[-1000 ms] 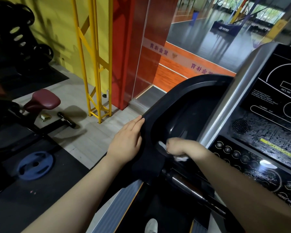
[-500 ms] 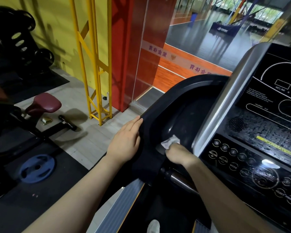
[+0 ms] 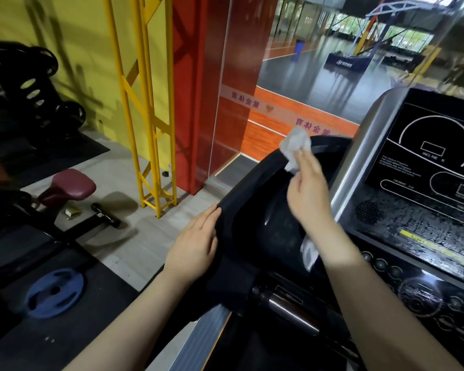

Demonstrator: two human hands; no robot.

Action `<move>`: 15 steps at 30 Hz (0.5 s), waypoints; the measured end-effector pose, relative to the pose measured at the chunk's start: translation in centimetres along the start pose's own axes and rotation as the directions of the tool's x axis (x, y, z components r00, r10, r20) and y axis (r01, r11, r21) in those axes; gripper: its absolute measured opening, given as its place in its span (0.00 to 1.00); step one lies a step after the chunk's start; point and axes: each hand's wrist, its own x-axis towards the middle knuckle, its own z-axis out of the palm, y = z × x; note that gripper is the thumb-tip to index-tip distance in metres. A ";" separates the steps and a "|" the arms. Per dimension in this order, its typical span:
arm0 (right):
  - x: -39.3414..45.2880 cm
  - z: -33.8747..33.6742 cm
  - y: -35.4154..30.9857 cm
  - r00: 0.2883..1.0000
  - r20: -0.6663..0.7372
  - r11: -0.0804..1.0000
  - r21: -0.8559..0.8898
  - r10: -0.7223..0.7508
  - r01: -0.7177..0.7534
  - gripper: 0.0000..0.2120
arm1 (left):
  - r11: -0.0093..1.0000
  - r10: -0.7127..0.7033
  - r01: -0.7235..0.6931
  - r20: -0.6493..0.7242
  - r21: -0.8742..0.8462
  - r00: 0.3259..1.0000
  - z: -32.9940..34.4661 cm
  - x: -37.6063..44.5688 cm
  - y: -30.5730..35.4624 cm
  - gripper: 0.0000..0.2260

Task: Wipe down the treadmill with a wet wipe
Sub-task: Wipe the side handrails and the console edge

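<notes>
Our right hand [image 3: 307, 194] has climbed from the bottom of the treadmill's side tray [image 3: 255, 226] up to its far rim, fingers pinched on the crumpled wet wipe [image 3: 295, 145], so we judge the basin done and the rim next. Our left hand [image 3: 196, 245] still rests flat and open on the near rim. The console [image 3: 426, 167] is cut off at right; the belt is hidden.

A gym is shown: a treadmill console [image 3: 423, 199] with incline readouts, a blue weight plate [image 3: 54, 293] on black floor matting, a maroon padded seat [image 3: 70, 186], and an indoor sports court [image 3: 332, 76] seen through glass
</notes>
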 end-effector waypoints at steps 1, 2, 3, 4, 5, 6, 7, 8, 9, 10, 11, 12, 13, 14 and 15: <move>2.4 -1.0 0.4 1.000 -0.015 0.998 -0.068 -0.002 0.001 0.29 | 1.000 -0.004 0.004 -0.005 -0.007 1.000 0.0 0.0 0.0 0.27; 4.6 -1.8 0.7 1.000 -0.012 0.987 -0.163 0.006 -0.008 0.31 | 1.000 -0.007 0.007 -0.009 -0.012 1.000 0.0 0.0 0.1 0.26; 6.5 -2.5 0.9 0.999 0.026 0.957 -0.290 0.039 -0.030 0.31 | 1.000 -0.008 0.008 -0.013 -0.014 1.000 0.0 0.0 0.1 0.26; 8.2 -3.0 1.1 0.991 0.084 0.897 -0.438 0.102 -0.055 0.29 | 1.000 -0.009 0.009 -0.013 -0.014 1.000 -0.1 0.0 0.1 0.26; 9.5 -3.3 0.7 0.973 0.130 0.811 -0.580 0.191 -0.082 0.24 | 1.000 -0.011 0.010 -0.014 -0.014 1.000 -0.2 0.0 0.2 0.26; 10.2 -3.6 -0.2 0.945 0.170 0.724 -0.684 0.280 -0.091 0.19 | 1.000 -0.013 0.012 -0.013 -0.014 1.000 -0.3 0.0 0.2 0.27; 10.7 -3.6 -0.9 0.924 0.193 0.674 -0.734 0.330 -0.087 0.17 | 1.000 -0.013 0.013 -0.010 -0.015 1.000 -0.4 0.0 0.2 0.27; 11.2 -3.6 -1.3 0.913 0.211 0.677 -0.730 0.350 -0.091 0.15 | 1.000 -0.012 0.012 -0.011 -0.016 1.000 -0.5 0.0 0.2 0.27; 11.7 -3.5 -1.4 0.910 0.221 0.688 -0.720 0.350 -0.090 0.16 | 1.000 -0.009 0.009 -0.015 -0.015 1.000 -0.5 0.0 0.1 0.27; 12.1 -3.4 -1.0 0.930 0.200 0.690 -0.720 0.308 -0.074 0.16 | 1.000 -0.008 0.008 -0.018 -0.009 1.000 -0.4 -0.1 0.1 0.27; 12.2 -3.2 0.1 0.959 0.180 0.665 -0.746 0.220 -0.012 0.17 | 1.000 -0.010 0.010 -0.019 -0.003 1.000 -0.4 0.0 0.1 0.27; 12.5 -3.1 1.0 0.976 0.174 0.629 -0.775 0.131 0.054 0.18 | 1.000 -0.014 0.014 -0.016 0.002 1.000 -0.4 0.0 0.2 0.28; 13.0 -2.9 2.1 0.980 0.178 0.587 -0.804 0.091 0.092 0.19 | 1.000 -0.018 0.018 -0.014 0.006 1.000 -0.4 0.0 0.2 0.28; 13.5 -2.6 3.1 0.978 0.177 0.564 -0.821 0.109 0.086 0.20 | 1.000 -0.021 0.021 -0.015 0.007 1.000 -0.4 0.0 0.2 0.28; 14.1 -2.2 3.8 0.974 0.176 0.559 -0.826 0.144 0.067 0.20 | 1.000 -0.022 0.022 -0.013 0.006 1.000 -0.4 -0.1 0.2 0.28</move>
